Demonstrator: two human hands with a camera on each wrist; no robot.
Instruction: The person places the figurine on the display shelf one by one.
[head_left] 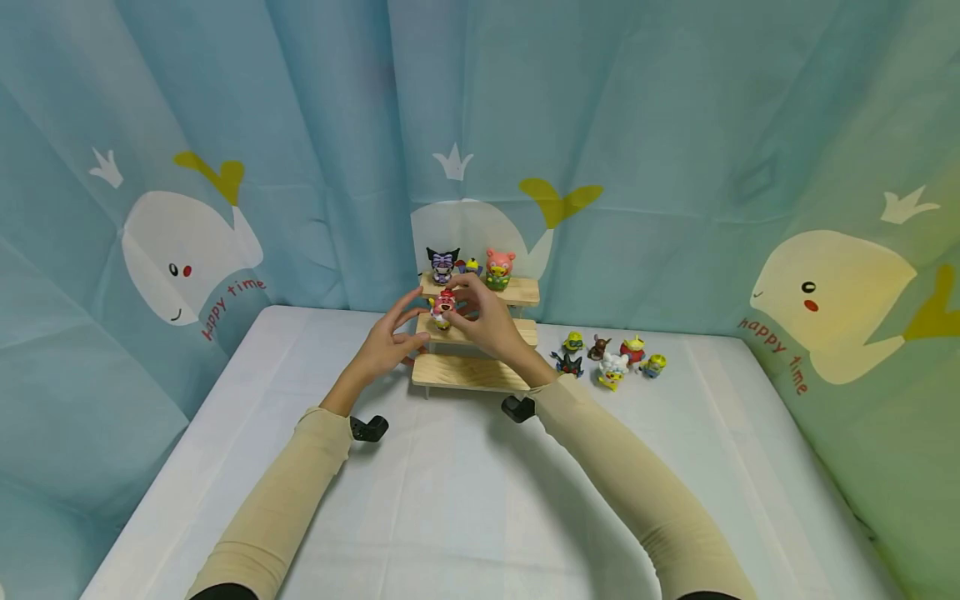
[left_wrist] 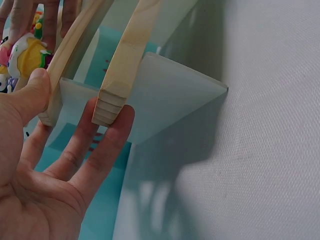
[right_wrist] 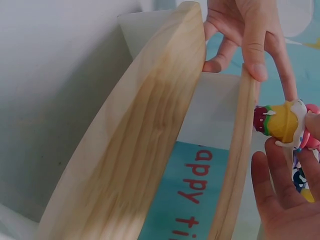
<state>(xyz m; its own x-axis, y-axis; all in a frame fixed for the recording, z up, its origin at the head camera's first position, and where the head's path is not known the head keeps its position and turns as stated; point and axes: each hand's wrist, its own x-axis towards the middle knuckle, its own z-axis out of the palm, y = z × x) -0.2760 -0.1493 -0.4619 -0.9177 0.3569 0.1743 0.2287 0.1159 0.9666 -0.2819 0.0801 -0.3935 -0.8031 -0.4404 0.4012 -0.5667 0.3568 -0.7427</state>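
A three-tier wooden display stand (head_left: 465, 372) stands toward the back of the table. My right hand (head_left: 491, 317) pinches a small toy figurine (head_left: 442, 310) with a pink head, red top and yellow body. In the right wrist view the figurine's dark red base (right_wrist: 260, 119) is right at the middle tier (right_wrist: 239, 145), near its left end. My left hand (head_left: 382, 343) grips the stand's left side; in the left wrist view its thumb (left_wrist: 37, 87) presses the middle tier's end, with fingers beneath and one fingertip at the bottom tier (left_wrist: 111, 102).
On the top tier are a black-eared purple figurine (head_left: 443, 265), a small yellow-headed one (head_left: 471, 267) and a pink one (head_left: 499, 268). Several more, among them a white-and-yellow figurine (head_left: 612, 370) and a black one (head_left: 567, 363), stand right of the stand. A blue curtain (head_left: 337, 167) hangs behind.
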